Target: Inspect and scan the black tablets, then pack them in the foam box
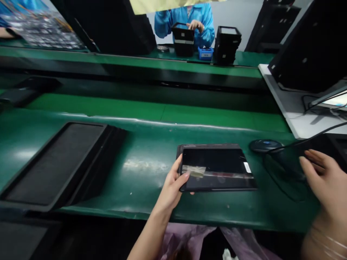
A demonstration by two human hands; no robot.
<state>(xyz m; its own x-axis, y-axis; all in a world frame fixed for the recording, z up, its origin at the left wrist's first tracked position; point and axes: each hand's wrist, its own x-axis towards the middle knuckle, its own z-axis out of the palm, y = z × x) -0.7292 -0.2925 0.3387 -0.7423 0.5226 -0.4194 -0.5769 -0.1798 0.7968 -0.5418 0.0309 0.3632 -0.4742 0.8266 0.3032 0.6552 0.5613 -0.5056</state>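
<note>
Centre of frame: a flat black glossy-screened tablet (217, 169) lies on the green work surface (146, 159), slightly right of middle. The left hand (173, 186) is closed on the tablet's left edge, thumb on the screen face, remaining fingers beneath. A small white label sits near the tablet's right edge.

Right of frame: the right hand (325, 180) hovers with fingers extended and loose, gripping nothing, just beside a dark round puck-shaped device with a cable (265, 145).

Left of frame: a stack of black rectangular foam-lined trays (59, 164) rests on the green surface, well apart from the tablet.

Upper centre: a person in a blue coat (184, 18) handles black stacked trays (227, 43) at the opposite bench.
</note>
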